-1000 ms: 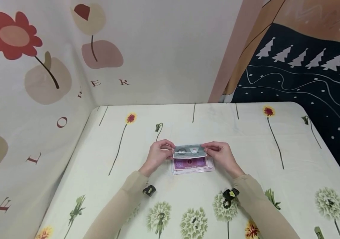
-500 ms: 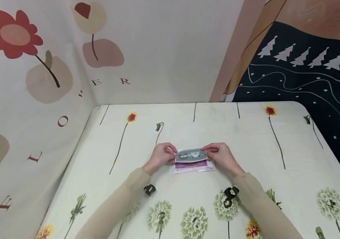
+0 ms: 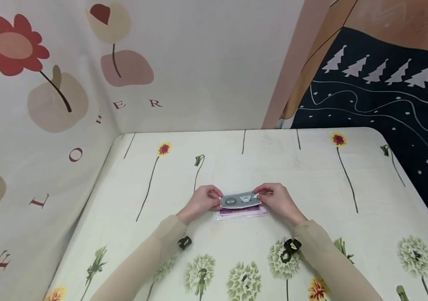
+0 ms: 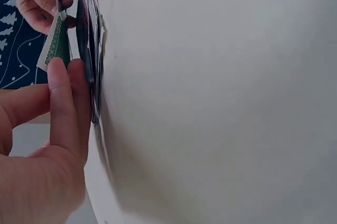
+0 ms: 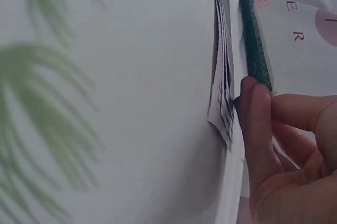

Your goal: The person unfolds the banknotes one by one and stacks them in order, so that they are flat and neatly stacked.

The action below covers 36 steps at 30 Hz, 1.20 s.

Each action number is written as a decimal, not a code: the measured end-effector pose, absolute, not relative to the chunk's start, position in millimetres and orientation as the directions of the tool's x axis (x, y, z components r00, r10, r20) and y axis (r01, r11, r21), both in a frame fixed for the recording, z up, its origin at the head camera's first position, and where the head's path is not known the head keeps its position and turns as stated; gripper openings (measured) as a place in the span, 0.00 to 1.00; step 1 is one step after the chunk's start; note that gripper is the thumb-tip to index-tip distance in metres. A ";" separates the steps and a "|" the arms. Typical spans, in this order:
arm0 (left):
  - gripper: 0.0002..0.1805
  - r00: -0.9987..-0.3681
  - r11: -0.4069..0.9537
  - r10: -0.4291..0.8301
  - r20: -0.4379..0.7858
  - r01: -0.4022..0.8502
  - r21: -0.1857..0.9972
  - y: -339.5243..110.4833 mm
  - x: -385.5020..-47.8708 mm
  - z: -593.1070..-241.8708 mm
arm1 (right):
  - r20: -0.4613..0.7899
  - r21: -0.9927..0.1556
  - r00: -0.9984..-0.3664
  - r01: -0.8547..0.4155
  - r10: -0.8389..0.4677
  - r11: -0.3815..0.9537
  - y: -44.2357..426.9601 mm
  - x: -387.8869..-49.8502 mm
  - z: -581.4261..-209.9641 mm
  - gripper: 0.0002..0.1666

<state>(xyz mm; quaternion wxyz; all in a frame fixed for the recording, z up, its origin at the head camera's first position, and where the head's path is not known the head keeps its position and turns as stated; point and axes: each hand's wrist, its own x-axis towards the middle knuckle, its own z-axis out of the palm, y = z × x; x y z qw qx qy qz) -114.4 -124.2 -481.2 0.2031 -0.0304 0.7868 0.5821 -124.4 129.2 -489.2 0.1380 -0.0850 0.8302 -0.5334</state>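
Note:
A grey-green banknote (image 3: 240, 200) is stretched between both hands in the head view. My left hand (image 3: 200, 202) pinches its left end between thumb and fingers, while the right hand (image 3: 278, 201) pinches the right end. Just under it lies a stack of banknotes (image 3: 242, 213), the top one purple, partly covered by the held note. Seen from the left wrist, the green note (image 4: 60, 45) looks bent and stands apart from the stack (image 4: 92, 40). The right wrist view shows a gap between the note (image 5: 256, 45) and the layered stack edges (image 5: 223, 77).
The table carries a white cloth (image 3: 184, 167) printed with flowers. A pale curtain (image 3: 206, 62) with flower shapes and letters hangs at the back and left. Dark fabric (image 3: 379, 100) with white trees is at the right. Black straps (image 3: 292, 246) are at the wrists.
Both hands have brought the grey-green banknote slightly toward the person, in the head view down the frame. It covers more of the purple note on the stack. Both grips stay the same.

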 end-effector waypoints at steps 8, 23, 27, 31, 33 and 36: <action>0.08 -0.924 0.434 0.249 -0.289 -0.160 0.887 -125.3 -111.3 -480.1 | -0.133 -0.831 -0.936 -0.074 -0.327 0.551 128.0 -123.3 -485.7 0.10; 0.06 -0.948 0.621 0.230 -0.220 -0.031 0.783 -122.6 -122.7 -479.8 | -0.157 -0.788 -0.937 -0.071 -0.311 0.611 124.4 -123.2 -486.6 0.12; 0.06 -0.949 0.665 0.242 -0.202 0.011 0.747 -124.9 -123.9 -478.1 | -0.156 -0.791 -0.931 -0.082 -0.330 0.606 124.4 -122.7 -487.5 0.14; 0.06 -0.947 0.674 0.247 -0.204 0.017 0.739 -125.8 -122.0 -476.8 | -0.149 -0.796 -0.927 -0.095 -0.345 0.598 125.1 -120.9 -487.6 0.15; 0.06 -0.948 0.666 0.252 -0.193 0.025 0.745 -126.2 -120.7 -477.8 | -0.146 -0.803 -0.926 -0.096 -0.349 0.589 126.3 -120.1 -487.7 0.15; 0.07 -0.953 0.639 0.251 -0.171 0.030 0.769 -126.8 -119.6 -480.6 | -0.134 -0.820 -0.926 -0.095 -0.352 0.564 130.5 -119.6 -488.0 0.15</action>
